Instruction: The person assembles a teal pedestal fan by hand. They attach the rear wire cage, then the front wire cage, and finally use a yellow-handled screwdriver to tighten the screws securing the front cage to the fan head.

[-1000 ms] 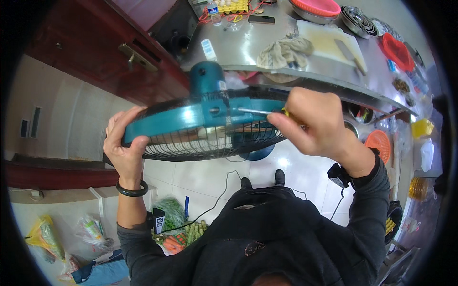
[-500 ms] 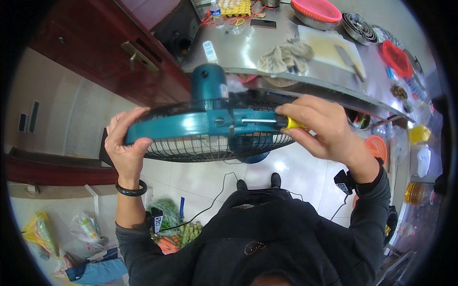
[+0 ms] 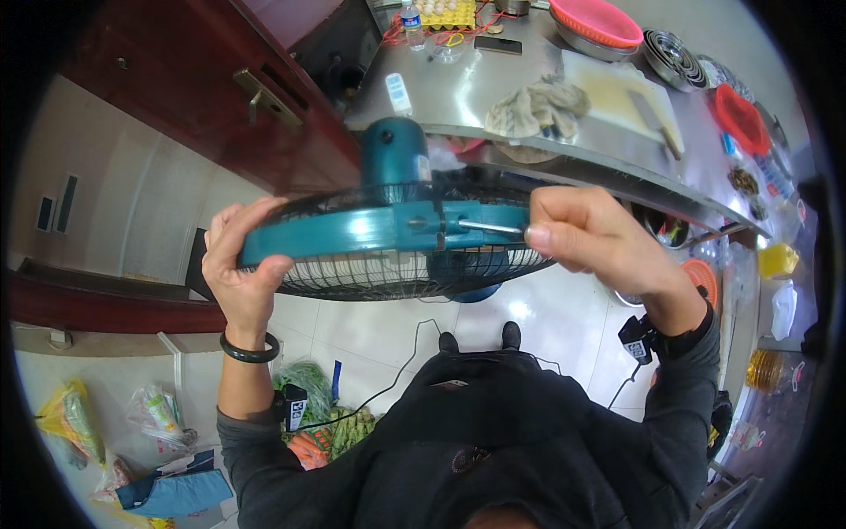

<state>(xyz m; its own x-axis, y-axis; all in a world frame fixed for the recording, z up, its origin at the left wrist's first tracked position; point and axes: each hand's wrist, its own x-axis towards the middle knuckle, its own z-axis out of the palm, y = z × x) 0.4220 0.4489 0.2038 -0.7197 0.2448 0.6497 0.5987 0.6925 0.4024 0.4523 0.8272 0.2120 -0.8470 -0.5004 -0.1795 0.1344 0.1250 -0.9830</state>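
Note:
A teal electric fan [image 3: 326,236] with a black wire cage spans the space before me, its motor housing toward the counter. My left hand [image 3: 242,256] grips the fan's left rim, thumb on the near side and fingers over the far side. At the rim's right part, my right hand [image 3: 590,236] is closed around the handle of a screwdriver [image 3: 493,227]. Only its metal shaft shows, lying along the teal band and pointing left, close to a gap in the band. The handle is hidden inside my fist.
Beyond the fan runs a steel counter [image 3: 454,88] with a rag [image 3: 538,108], a knife [image 3: 656,123] on a cutting board [image 3: 608,88], a phone [image 3: 498,44] and a bottle [image 3: 412,25]. A red door [image 3: 194,70] stands left. Vegetables [image 3: 330,423] lie on the floor.
My right hand's fingers have wrapped over the screwdriver's yellow handle, which showed before. The fan and both hands sit slightly further right in view.

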